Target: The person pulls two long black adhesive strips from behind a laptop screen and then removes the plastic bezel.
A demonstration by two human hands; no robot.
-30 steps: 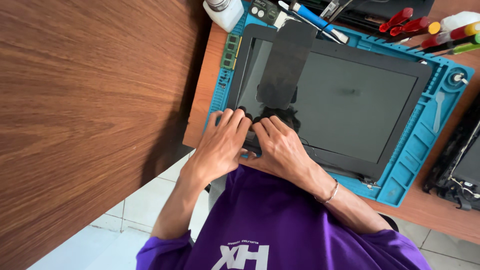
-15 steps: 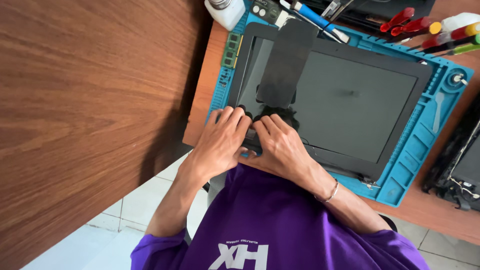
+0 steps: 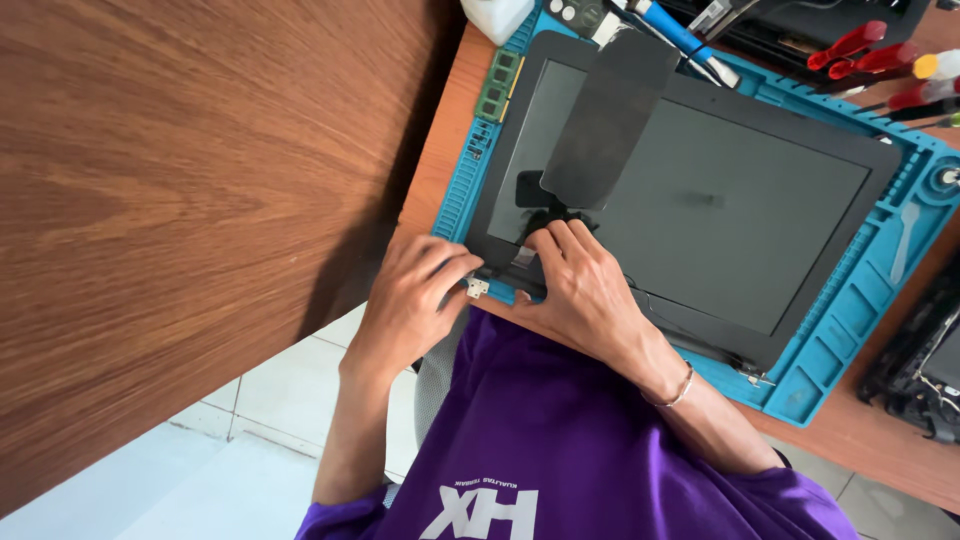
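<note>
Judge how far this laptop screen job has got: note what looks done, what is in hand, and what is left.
Done: the display panel lies flat on the blue repair mat, with a dark film strip peeled up. In hand: the left hand and right hand press at the panel's near corner, by a small metal hinge bracket. Left: the memory module and screwdrivers lie unused.

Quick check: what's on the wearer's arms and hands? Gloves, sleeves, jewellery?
No gloves: left hand and right hand are bare. Forearms are uncovered below a short-sleeved purple shirt with white lettering on the front. A thin metal bracelet circles the right wrist. No rings or watch visible.
</note>
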